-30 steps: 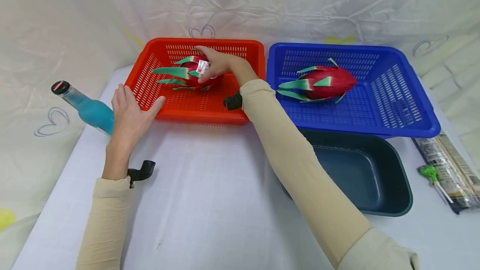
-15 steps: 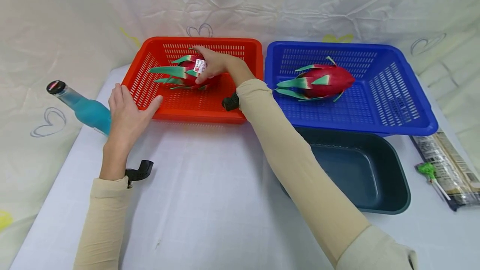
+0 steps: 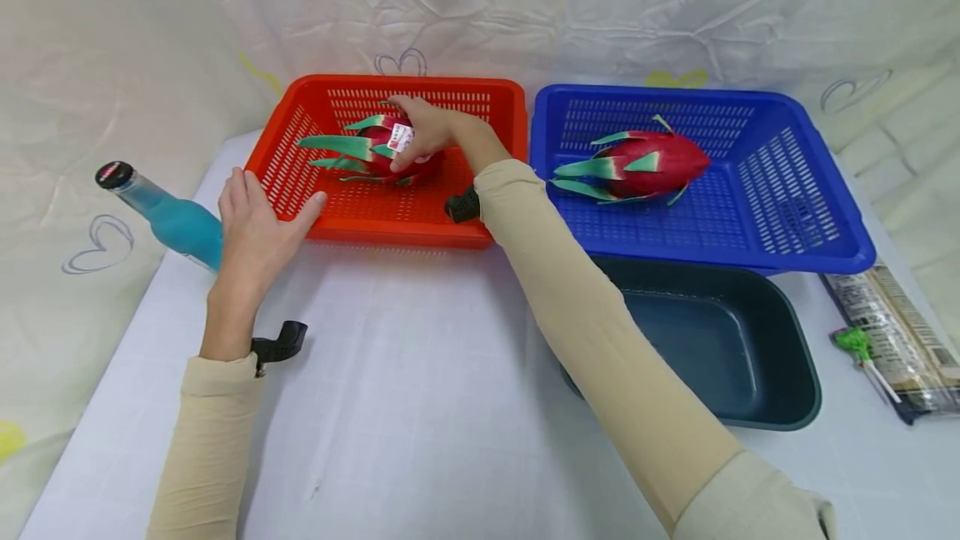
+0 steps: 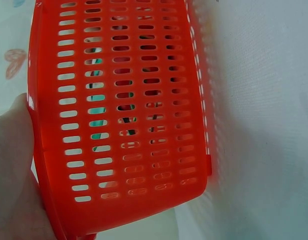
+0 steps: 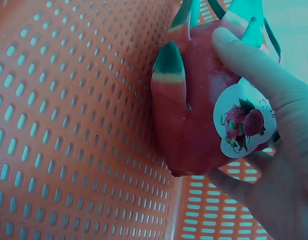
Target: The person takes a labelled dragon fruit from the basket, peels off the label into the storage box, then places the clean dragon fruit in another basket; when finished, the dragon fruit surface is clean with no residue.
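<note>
I have my right hand (image 3: 431, 133) curled round a red dragon fruit (image 5: 199, 110), whose green leaves point leftward from that hand, inside the red basket (image 3: 397, 232). My left hand (image 3: 258, 227) rests, fingers relaxed, on the basket's near left corner; just left of it is a blue bottle (image 3: 177, 222). Right of my right hand, a blue basket (image 3: 697, 219) holds a second dragon fruit (image 3: 671, 163).
</note>
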{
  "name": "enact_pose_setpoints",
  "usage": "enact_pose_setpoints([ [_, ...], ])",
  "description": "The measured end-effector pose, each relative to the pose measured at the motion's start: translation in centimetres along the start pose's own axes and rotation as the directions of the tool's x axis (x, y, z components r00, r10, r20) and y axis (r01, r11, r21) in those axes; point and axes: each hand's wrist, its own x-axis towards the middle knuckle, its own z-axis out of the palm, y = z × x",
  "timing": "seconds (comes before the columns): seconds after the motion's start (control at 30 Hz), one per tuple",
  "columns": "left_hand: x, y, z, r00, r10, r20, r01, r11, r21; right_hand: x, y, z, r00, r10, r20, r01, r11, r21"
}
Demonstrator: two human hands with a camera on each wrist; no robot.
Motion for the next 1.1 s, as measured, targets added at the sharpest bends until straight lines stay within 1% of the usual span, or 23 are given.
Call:
enact_pose_setpoints([
  [0.17,-0.02,-0.02,-0.09,1.000,0.001,0.001,-0.001,1.000,-0.002,0.04,-0.02,0.01,0.999,0.012,0.040,-0.014,0.998,0.058],
  [0.47,-0.06,-0.13,-0.03,1.000,0.003,0.002,-0.003,1.000,-0.001,0.32,0.23,0.09,0.999,-0.027,0.029,0.026,0.999,0.030],
  [0.77,0.00,-0.03,-0.16,1.000,0.007,0.008,-0.007,1.000,-0.009,0.20,-0.08,-0.06,0.998,-0.045,-0.033,0.045,0.999,-0.003],
  [0.9,0.01,-0.04,-0.21,1.000,0.003,0.007,-0.003,1.000,-0.007,0.10,-0.21,-0.16,0.996,-0.065,-0.066,0.061,0.997,-0.053],
  [1.0,0.00,-0.03,-0.19,1.000,0.002,0.010,-0.002,1.000,-0.004,-0.05,-0.32,-0.30,0.992,-0.080,-0.096,0.073,0.994,-0.077],
  [1.1,-0.01,-0.02,-0.40,1.000,-0.003,0.009,0.003,1.000,0.003,-0.29,-0.74,-0.75,0.982,-0.125,-0.141,0.113,0.990,-0.090],
])
